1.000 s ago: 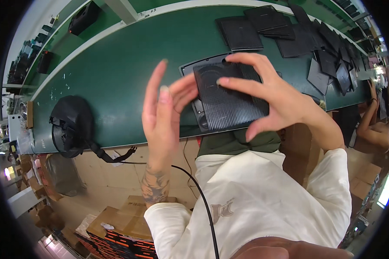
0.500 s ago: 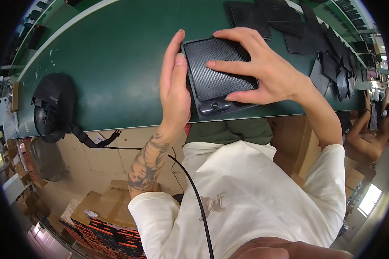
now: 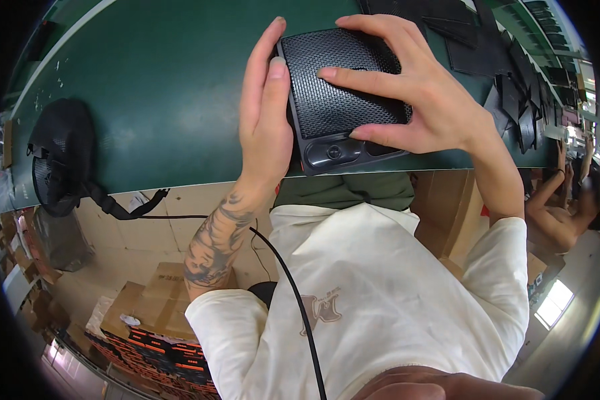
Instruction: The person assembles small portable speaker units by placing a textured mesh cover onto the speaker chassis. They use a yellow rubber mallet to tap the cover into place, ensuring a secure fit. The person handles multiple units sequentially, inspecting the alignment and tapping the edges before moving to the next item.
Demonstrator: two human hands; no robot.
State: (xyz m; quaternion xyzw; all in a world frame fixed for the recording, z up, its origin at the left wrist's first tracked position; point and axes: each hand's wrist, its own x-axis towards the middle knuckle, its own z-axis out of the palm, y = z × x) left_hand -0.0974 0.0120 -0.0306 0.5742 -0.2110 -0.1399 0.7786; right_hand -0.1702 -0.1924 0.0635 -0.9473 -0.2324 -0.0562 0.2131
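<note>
A black rectangular unit with a mesh grille (image 3: 337, 93) lies at the near edge of the green table (image 3: 153, 100), its glossy panel with a round knob facing me. My left hand (image 3: 267, 113) presses flat against the unit's left side, fingers straight and together. My right hand (image 3: 413, 87) lies spread over the grille from the right, thumb along the lower edge and fingers across the top. Both hands hold the unit between them.
A black fan-like device (image 3: 60, 160) with a cable sits at the table's left end. Several black flat panels (image 3: 507, 73) lie scattered at the far right. Cardboard boxes (image 3: 147, 313) stand on the floor below. Another person (image 3: 560, 207) works at the right.
The grilled unit has come down from a raised, tilted hold onto the table edge. My left hand, open and apart a second ago, now presses against its left side.
</note>
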